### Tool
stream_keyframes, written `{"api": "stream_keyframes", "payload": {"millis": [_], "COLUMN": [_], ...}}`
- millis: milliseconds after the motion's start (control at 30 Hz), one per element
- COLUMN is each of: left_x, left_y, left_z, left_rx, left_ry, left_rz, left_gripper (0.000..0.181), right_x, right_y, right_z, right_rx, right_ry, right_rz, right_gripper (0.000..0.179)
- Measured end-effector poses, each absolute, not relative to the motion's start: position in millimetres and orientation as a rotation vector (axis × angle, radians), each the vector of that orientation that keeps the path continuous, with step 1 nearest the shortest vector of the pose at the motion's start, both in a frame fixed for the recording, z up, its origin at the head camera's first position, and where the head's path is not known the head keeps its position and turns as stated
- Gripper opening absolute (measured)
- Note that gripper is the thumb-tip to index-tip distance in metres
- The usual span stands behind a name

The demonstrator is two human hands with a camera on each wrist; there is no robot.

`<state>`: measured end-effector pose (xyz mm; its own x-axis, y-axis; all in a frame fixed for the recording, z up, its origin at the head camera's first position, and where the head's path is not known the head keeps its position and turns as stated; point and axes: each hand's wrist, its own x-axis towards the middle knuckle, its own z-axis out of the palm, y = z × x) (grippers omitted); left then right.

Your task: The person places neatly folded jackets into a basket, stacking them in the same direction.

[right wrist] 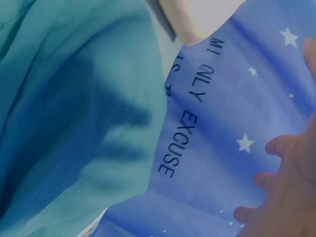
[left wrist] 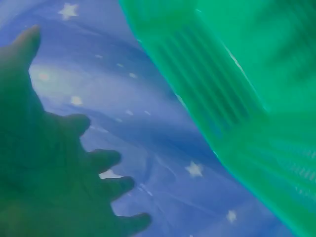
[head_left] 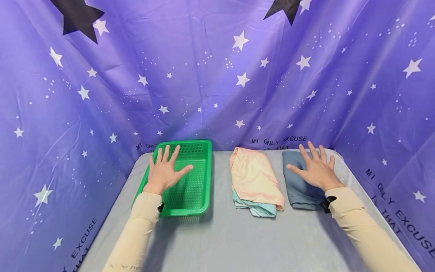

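Note:
My left hand [head_left: 164,173] hovers over the left part of a green plastic basket [head_left: 208,181], fingers spread and nothing held. In the left wrist view the basket's slotted wall [left wrist: 202,74] lies beyond that hand [left wrist: 54,163]. On the right, my other hand [head_left: 318,170] is spread above a folded blue-grey cloth [head_left: 297,189], partly covering it from the head camera. The right wrist view shows this cloth [right wrist: 84,108] with finger shadows on it, and the spread fingers at the right edge. Between the hands lies a peach cloth [head_left: 255,175] on top of a light teal cloth [head_left: 256,207].
A grey-covered table [head_left: 217,245] carries the basket and the cloths. Purple curtains [head_left: 190,75] printed with stars and lettering stand close behind and along both sides. The basket and cloths sit toward the table's back edge.

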<state>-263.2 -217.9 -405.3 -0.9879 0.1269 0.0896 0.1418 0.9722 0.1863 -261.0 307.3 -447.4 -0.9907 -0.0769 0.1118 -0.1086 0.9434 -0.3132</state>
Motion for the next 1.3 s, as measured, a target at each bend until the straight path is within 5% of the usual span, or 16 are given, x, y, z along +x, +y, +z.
{"api": "stream_keyframes", "payload": {"millis": [333, 667, 867, 1300], "left_x": [-238.2, -225.2, -226.7, -250.4], "left_y": [-162.3, -76.8, -36.0, -8.8], "left_z": [-391.3, -427.7, -460.9, -524.9], "left_rx": [-0.433, -0.383, -0.333, 0.024], "left_ry": [-3.018, -2.552, -2.397, -2.68], "left_rz": [-0.575, -1.542, -1.84, -1.613], "left_gripper": [0.08, 0.047, 0.046, 0.068], "right_x": [-247.2, -248.7, -253.2, -255.7], "right_y": [282.5, 255.8, 242.2, 221.1], "right_z": [-445.1, -476.0, -496.6, -519.4], "right_rx": [0.206, 0.128, 0.029, -0.107], "right_ry": [-2.977, -2.953, -2.873, -2.798], "right_rz": [0.745, 1.205, 1.43, 1.637], "right_gripper": [0.096, 0.077, 0.074, 0.077]}}
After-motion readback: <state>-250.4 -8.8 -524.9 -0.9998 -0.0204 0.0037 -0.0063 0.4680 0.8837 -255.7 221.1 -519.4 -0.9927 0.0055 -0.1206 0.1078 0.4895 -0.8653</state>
